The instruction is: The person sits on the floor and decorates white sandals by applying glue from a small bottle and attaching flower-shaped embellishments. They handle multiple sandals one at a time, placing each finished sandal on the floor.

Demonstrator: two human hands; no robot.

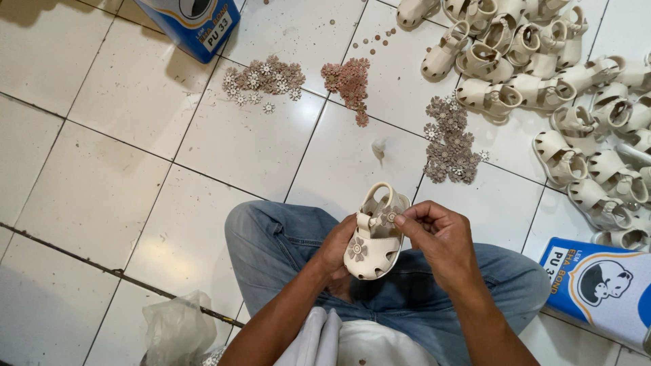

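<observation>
My left hand [337,249] grips a small cream child's sandal [375,234] from its left side, above my jeans-clad lap. One brown flower ornament sits on the sandal's toe. My right hand [437,237] pinches a second small flower ornament [390,216] against the sandal's strap. On the white tiled floor ahead lie three loose heaps of flower ornaments: a grey-brown heap [263,78], a pinkish heap [349,81] and a darker brown heap [449,139].
A big pile of cream sandals [563,81] fills the upper right of the floor. One blue and white can [193,20] stands at the top left, another [600,285] at my right. A crumpled plastic bag [176,329] lies at my left.
</observation>
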